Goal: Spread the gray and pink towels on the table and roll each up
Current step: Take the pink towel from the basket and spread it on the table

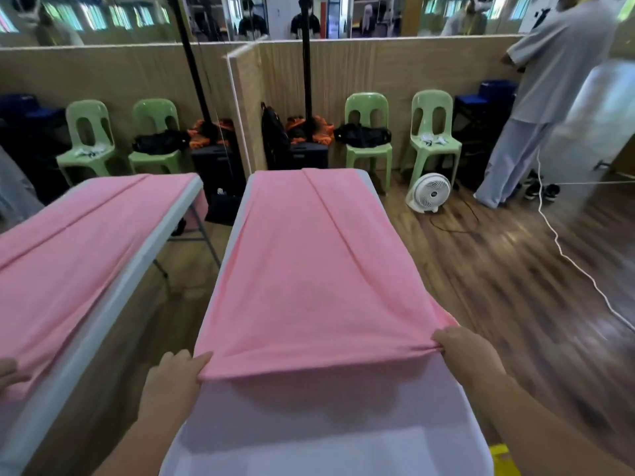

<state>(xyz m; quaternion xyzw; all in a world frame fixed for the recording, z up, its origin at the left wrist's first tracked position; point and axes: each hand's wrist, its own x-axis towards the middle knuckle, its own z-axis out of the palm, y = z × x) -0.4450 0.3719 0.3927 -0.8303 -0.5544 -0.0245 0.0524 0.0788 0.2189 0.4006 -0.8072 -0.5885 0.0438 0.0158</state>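
Left hand [173, 379] pinching near-left corner of long pink cloth towel [302, 262], right hand [464, 348] gripping near-right corner, towel stretched lengthwise over narrow white table [326, 441].

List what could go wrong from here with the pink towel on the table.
1. The long crease running down the pink towel may get rolled in, leaving a lumpy roll.
2. The right hand bunches its corner more than the left hand, so the near edge could start crooked.
3. The towel nearly spans the table; a sideways pull might slide it off.
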